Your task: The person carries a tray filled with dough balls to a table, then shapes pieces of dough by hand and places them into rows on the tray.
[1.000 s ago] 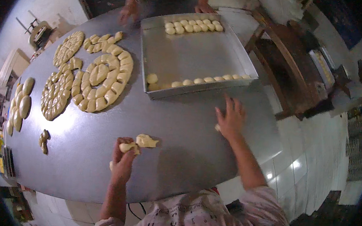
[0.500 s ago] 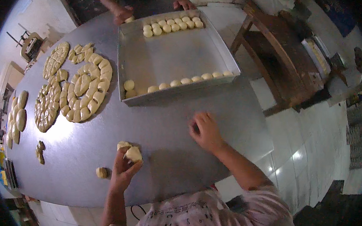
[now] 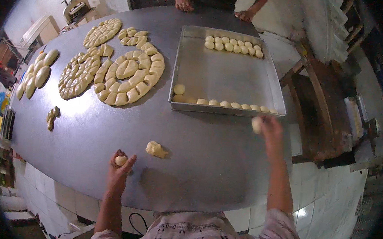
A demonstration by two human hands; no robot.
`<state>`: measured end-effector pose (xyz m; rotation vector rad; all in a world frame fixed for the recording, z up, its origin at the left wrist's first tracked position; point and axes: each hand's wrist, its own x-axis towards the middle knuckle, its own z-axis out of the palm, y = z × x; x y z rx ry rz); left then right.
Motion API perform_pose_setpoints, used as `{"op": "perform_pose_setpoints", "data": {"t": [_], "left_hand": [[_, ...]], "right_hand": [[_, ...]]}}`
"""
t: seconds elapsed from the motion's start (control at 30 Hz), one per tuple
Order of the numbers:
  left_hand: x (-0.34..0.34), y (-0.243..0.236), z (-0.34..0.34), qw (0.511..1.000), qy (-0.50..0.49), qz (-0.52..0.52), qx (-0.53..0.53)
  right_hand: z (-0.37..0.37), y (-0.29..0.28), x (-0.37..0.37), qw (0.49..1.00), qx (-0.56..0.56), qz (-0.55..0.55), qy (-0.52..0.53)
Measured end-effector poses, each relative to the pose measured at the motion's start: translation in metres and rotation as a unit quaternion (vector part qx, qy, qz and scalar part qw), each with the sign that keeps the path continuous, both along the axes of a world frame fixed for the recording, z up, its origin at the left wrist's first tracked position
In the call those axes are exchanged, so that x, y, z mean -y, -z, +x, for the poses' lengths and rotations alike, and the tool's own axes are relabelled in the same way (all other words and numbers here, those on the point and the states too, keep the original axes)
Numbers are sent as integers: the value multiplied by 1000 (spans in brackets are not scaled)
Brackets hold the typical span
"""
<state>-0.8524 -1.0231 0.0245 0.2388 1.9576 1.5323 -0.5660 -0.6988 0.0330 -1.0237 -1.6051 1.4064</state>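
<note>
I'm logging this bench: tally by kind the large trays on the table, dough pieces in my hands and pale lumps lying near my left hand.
Large tray: 1
Held dough pieces: 2, one in the left hand, one in the right hand
Pale lump: 1
Total: 4

The dough balls are cream, the tray silver, the shirt pinkish with dark print.

Worktop: metal, smooth, semi-gloss; strong glare patch toward 9 o'clock. Tray at 1 o'clock: bare metal, dull sheen. Dough balls inside it: smooth, near-matt. Coiled dough at 10 o'clock — smooth, glossy. Dough lump, between 7 and 8: uneven surface. Stand at 3: wood, matt. Floor tiles, 4 o'clock — glossy. Shirt, 6 o'clock: matt cloth.
</note>
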Motion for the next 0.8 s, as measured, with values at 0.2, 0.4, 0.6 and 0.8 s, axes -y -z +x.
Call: {"op": "perform_pose_setpoints", "data": {"t": [0.2,0.4,0.6,0.8], "left_hand": [[-23,5,8,996,77,38,38],[2,-1,-22,960,167,172,141],[10,1,-103,926,372,12,-61],[155,72,-366,783,-289,-395,-385]], "right_hand": [[-185,-2,-32,946,195,257,-23],[-204,-27,102,964,26,133,-228],[-126,12,180,981,130,-42,-138],[-25,68,136,729,549,407,-39]]}}
